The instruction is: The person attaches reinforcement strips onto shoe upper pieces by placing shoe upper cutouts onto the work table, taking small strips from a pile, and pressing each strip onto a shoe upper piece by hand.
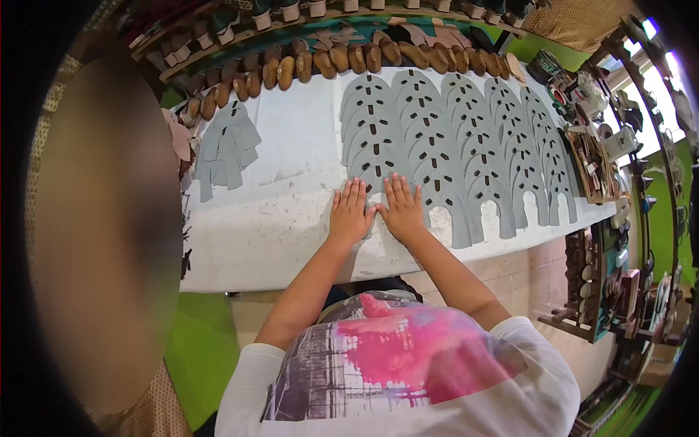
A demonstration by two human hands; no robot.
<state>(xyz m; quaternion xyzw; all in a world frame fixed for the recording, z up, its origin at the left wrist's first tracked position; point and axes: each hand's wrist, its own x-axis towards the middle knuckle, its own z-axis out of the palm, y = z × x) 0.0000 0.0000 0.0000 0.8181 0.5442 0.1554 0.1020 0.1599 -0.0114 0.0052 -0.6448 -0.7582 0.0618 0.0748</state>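
Note:
My left hand (350, 212) lies flat near the front end of the leftmost column of grey shoe upper pieces, its fingers stretched out. Right beside it my right hand (402, 211) is also flat, and the two thumbs nearly meet. Both sets of fingertips rest on the lowest grey shoe upper piece (377, 169) of that column; its lower part is mostly hidden by the hands. Several more columns of overlapping, arched grey uppers (489, 191) with small dark patches spread to the right. A loose pile of similar grey pieces (227, 149) lies at the left.
A row of brown wooden shoe lasts (324, 64) lines the far edge of the white table (284, 207). At its right end stand a tin (543, 65) and a box of small items (591, 167). Racks of shoes (586, 280) rise at the right. Something large and blurred fills the left side.

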